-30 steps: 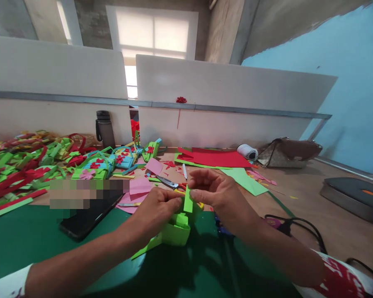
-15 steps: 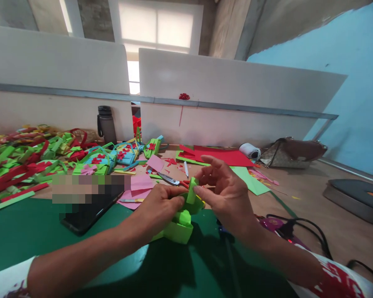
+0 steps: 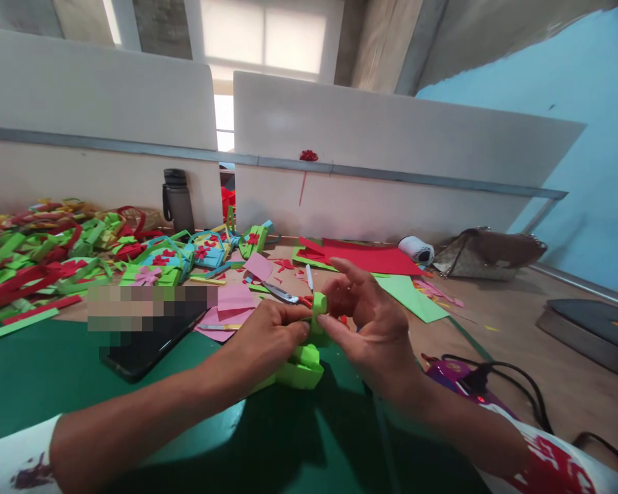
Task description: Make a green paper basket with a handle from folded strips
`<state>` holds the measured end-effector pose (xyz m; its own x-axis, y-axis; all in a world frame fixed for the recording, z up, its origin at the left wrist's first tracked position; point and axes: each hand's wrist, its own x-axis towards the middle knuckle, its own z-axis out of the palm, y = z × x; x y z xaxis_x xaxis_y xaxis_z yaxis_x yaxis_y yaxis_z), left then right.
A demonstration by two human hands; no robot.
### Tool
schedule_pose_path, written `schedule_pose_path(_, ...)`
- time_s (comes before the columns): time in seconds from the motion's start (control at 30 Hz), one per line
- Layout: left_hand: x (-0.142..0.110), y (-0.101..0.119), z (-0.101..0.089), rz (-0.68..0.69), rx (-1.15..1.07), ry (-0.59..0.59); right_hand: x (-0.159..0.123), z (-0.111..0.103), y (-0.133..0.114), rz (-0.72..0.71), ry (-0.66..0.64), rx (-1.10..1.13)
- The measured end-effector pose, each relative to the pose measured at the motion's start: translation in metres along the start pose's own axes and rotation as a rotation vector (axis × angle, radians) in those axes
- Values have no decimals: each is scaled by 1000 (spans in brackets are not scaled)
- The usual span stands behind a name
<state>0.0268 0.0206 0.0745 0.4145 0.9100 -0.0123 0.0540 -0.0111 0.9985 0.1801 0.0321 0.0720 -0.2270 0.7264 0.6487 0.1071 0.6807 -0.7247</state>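
Note:
A bright green folded paper piece is held up between my hands. My left hand pinches it with thumb and forefinger. The thumb of my right hand presses on its upright flap from the right; a curled finger is close behind the flap, and the upper fingers are raised and spread. Just below my left fingers is a green paper box shape; whether it is joined to the held piece I cannot tell. Red-handled scissors lie beyond my hands, their handles partly hidden.
Left: a heap of paper strips, small paper bags with flowers, a phone and a bottle. Behind: a pen, red sheets and a thread spool. Right: a handbag, a cabled purple device and a grey object.
The green box shape has risen slightly and shifted right. My right hand has moved a little left, its thumb still on the flap. The camera view has shifted slightly.

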Motion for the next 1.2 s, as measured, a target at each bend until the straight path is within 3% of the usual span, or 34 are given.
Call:
schedule_pose_path(0.7,3,8,-1,-26,76,31,-5,1,6,-91,89,-81)
schedule_pose_path(1.2,5,12,-8,57,228,0,-8,4,9,-157,74,-84)
